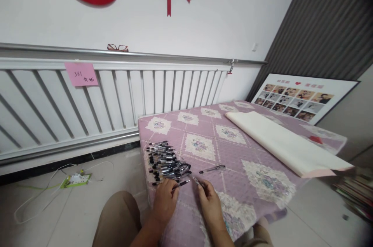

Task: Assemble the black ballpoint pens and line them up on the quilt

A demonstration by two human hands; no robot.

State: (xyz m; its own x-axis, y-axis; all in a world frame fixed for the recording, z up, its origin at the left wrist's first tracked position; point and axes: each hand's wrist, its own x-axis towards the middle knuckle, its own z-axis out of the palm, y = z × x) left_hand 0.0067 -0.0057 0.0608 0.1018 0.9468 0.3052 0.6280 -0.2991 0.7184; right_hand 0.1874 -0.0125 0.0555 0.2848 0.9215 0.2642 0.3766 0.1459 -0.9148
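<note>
A heap of black-capped clear pens (pixel 166 161) lies near the left edge of the table. My left hand (pixel 165 200) is at the near side of the heap, its fingers closed on a pen (pixel 183 183) whose tip points right. To its right, my right hand (pixel 210 202) pinches another slim pen (pixel 196 179) between thumb and fingers; part of it is hidden by the hand. The two held pens are close together but apart. Beyond my right hand, a single pen (pixel 212 169) rests alone on the cloth, its dark end to the left.
A purple flowered tablecloth (pixel 201 157) covers the table. A large cream sheet (pixel 274 142) lies folded at the right, and a photo board (pixel 303 95) leans behind it. Along the wall runs a white radiator (pixel 163 87). A green-edged power strip (pixel 76 179) with cables is on the floor.
</note>
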